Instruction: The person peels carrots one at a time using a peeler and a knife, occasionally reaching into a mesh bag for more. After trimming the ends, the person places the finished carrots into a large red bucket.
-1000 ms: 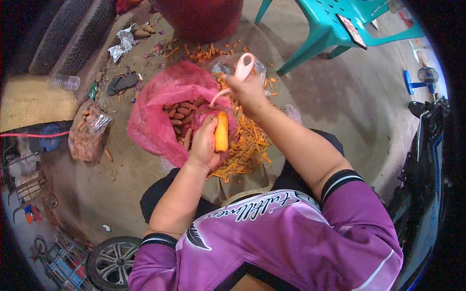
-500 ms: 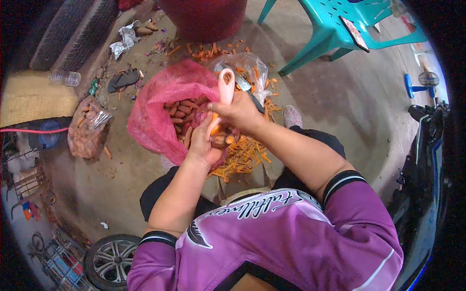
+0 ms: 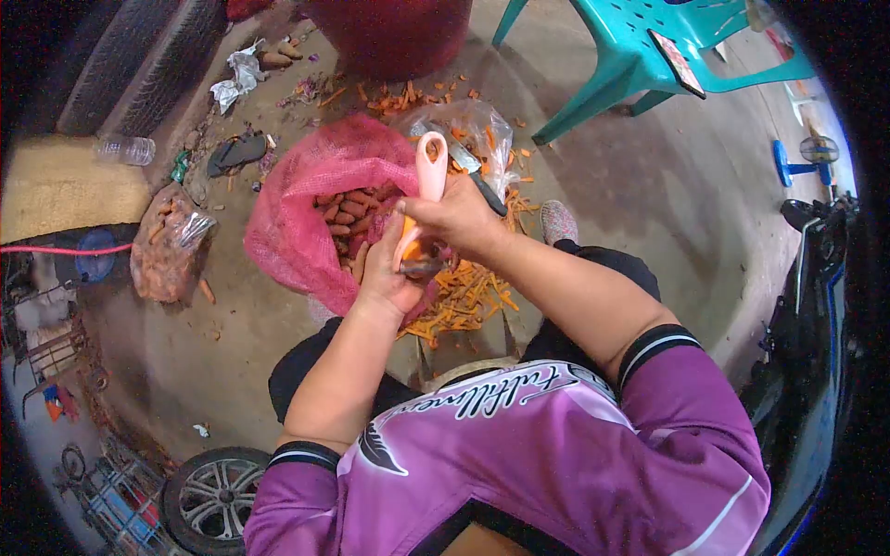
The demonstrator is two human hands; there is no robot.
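Note:
My right hand (image 3: 457, 215) is closed around a pale pink peeler (image 3: 431, 165), its looped handle end pointing away from me. The peeler's head lies against a partly peeled sweet potato (image 3: 419, 248) with orange flesh showing. My left hand (image 3: 389, 278) grips that sweet potato from the near left side, mostly covering it. Just left of both hands, a pink mesh sack (image 3: 287, 208) stands with its mouth rolled open. Reddish-brown sweet potatoes (image 3: 349, 213) fill it. Orange strips (image 3: 464, 306) are heaped on the floor below my hands.
Beyond my right hand lie a clear plastic bag (image 3: 491, 130) and a dark-handled knife (image 3: 487, 193). A teal chair (image 3: 603, 56) holds a phone (image 3: 677, 63). A dark red tub (image 3: 389, 37) stands ahead. At left are a filled plastic bag (image 3: 167, 246), a sandal (image 3: 236, 155) and tires (image 3: 139, 69).
The peeler and sweet potato have shifted slightly between my hands, and the peeler's head now covers a different part of it. Both hands stay nearly in place.

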